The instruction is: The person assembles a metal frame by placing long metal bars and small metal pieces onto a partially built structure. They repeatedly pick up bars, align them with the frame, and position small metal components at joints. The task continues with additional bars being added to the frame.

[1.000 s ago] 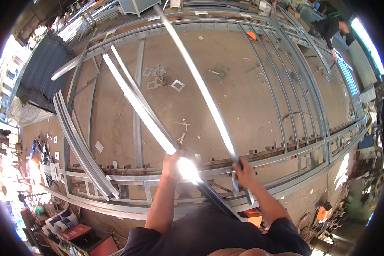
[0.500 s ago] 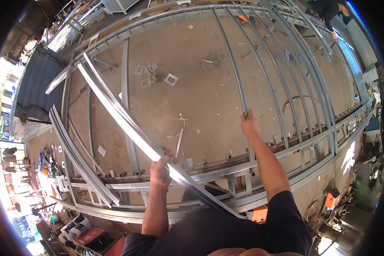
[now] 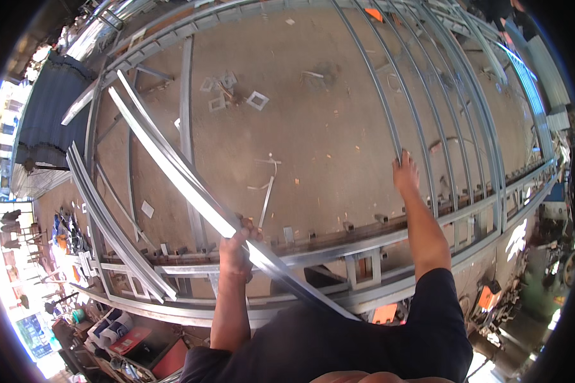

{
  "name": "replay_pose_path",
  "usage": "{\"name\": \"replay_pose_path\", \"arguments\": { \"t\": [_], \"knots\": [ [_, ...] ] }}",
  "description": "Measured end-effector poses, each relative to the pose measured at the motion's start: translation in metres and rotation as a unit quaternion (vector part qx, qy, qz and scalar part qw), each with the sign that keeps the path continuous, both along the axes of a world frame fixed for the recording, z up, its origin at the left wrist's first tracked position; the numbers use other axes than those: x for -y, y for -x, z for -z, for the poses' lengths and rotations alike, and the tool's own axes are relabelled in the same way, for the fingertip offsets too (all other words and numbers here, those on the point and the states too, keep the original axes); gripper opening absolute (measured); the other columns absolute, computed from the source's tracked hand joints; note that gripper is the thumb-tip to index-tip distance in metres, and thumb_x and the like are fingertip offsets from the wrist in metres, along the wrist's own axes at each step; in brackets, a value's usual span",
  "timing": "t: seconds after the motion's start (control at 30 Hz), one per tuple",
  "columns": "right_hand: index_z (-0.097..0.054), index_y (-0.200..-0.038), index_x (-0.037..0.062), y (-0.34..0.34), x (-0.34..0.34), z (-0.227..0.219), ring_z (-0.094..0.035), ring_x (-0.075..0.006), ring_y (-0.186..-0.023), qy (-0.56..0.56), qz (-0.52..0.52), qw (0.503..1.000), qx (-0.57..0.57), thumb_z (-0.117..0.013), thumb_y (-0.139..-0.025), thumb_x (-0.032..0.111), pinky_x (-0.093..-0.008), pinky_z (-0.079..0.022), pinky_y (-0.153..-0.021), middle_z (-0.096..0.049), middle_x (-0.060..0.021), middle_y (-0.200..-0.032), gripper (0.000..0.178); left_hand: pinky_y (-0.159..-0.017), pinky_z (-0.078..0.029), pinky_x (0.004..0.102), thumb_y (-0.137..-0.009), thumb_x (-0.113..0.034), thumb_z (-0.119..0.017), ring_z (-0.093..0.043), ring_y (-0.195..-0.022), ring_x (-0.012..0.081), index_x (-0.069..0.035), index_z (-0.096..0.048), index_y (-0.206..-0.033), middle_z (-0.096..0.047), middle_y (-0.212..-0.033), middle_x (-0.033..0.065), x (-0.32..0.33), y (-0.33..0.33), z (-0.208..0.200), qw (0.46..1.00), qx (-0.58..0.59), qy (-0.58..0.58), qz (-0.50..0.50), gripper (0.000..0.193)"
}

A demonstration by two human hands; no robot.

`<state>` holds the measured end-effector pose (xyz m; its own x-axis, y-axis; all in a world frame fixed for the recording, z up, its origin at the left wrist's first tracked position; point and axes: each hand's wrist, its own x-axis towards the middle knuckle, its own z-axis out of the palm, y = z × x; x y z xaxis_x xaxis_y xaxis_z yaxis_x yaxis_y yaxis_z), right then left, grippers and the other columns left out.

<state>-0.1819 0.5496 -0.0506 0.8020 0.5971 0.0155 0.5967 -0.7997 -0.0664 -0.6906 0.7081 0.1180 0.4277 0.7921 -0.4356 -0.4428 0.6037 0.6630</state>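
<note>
My left hand (image 3: 236,249) is closed around a bundle of long, shiny metal channels (image 3: 172,167). These slant from the upper left down toward my body. My right hand (image 3: 406,172) reaches over the frame and touches the near part of a thin metal bar (image 3: 370,70). Its fingers look stretched out and somewhat apart; the bar runs by the fingertips. Similar thin bars (image 3: 419,127) lie side by side to the right of it. All of them stretch across a large metal frame (image 3: 313,254).
Loose channels (image 3: 112,220) lean over the frame's left side. Square metal plates (image 3: 257,101) and scraps lie on the floor inside it. Corrugated sheets (image 3: 54,108) are stacked at the left. Another person (image 3: 508,22) is partly visible at the far right. A red box (image 3: 150,351) stands lower left.
My right hand has moved right, and the thin bar has shifted right with it, closer to its neighbour. The right fingers have loosened from around the bar. My left hand keeps its hold.
</note>
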Motion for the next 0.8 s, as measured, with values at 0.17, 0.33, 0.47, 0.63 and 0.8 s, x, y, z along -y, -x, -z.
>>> {"name": "replay_pose_path", "arguments": {
  "t": [0.17, 0.33, 0.47, 0.63, 0.8],
  "knots": [
    [-0.056, -0.139, 0.0097, 0.179, -0.021, -0.137, -0.054, -0.0402, -0.132, -0.019, -0.140, 0.926, -0.350, -0.063, -0.099, 0.042, -0.0523, -0.046, -0.108, -0.057, -0.0226, -0.140, 0.052, -0.080, -0.053, 0.0380, -0.085, -0.009, -0.075, -0.059, -0.087, 0.0190, -0.007, -0.051, -0.126, -0.058, -0.099, 0.0071, 0.010, 0.003, -0.014, 0.996, -0.079, -0.036, -0.034, 0.047],
    [-0.063, -0.125, -0.0009, 0.334, 0.042, -0.217, -0.070, -0.0412, -0.106, -0.036, -0.219, 0.802, -0.554, -0.066, -0.098, 0.049, -0.0491, -0.055, -0.090, -0.071, -0.0246, -0.110, 0.057, -0.082, -0.056, 0.0384, -0.093, -0.023, -0.079, -0.067, -0.092, 0.0231, -0.003, -0.050, -0.127, -0.062, -0.103, 0.0085, 0.012, -0.020, -0.009, 0.986, -0.140, -0.087, -0.009, 0.049],
    [-0.065, -0.123, 0.0005, 0.344, 0.058, -0.214, -0.070, -0.0443, -0.097, -0.115, -0.153, 0.812, -0.552, -0.066, -0.099, 0.043, -0.0485, -0.055, -0.084, -0.073, -0.0248, -0.100, 0.049, -0.078, -0.056, 0.0366, -0.095, -0.023, -0.078, -0.069, -0.094, 0.0236, -0.003, -0.050, -0.125, -0.065, -0.103, 0.0104, 0.014, -0.020, -0.004, 0.987, -0.118, -0.106, 0.034, 0.045],
    [-0.063, -0.125, 0.0031, 0.331, 0.067, -0.166, -0.071, -0.0450, -0.090, -0.115, -0.107, 0.872, -0.463, -0.064, -0.101, 0.038, -0.0482, -0.055, -0.078, -0.073, -0.0243, -0.098, 0.043, -0.071, -0.062, 0.0366, -0.097, -0.015, -0.073, -0.068, -0.084, 0.0208, -0.003, -0.047, -0.125, -0.064, -0.098, 0.0118, 0.011, -0.026, -0.014, 0.975, -0.169, -0.144, -0.003, 0.040],
    [-0.061, -0.122, 0.0011, 0.271, -0.008, -0.131, -0.066, -0.0268, -0.069, -0.233, -0.035, 0.898, -0.373, -0.058, -0.105, 0.041, -0.0420, -0.051, -0.064, -0.067, -0.0137, -0.078, 0.044, -0.065, -0.058, 0.0361, -0.095, -0.006, -0.068, -0.067, -0.081, 0.0211, -0.005, -0.045, -0.117, -0.062, -0.098, 0.0115, 0.006, -0.001, -0.032, 0.985, -0.157, -0.066, 0.023, 0.032]
  ]
}}
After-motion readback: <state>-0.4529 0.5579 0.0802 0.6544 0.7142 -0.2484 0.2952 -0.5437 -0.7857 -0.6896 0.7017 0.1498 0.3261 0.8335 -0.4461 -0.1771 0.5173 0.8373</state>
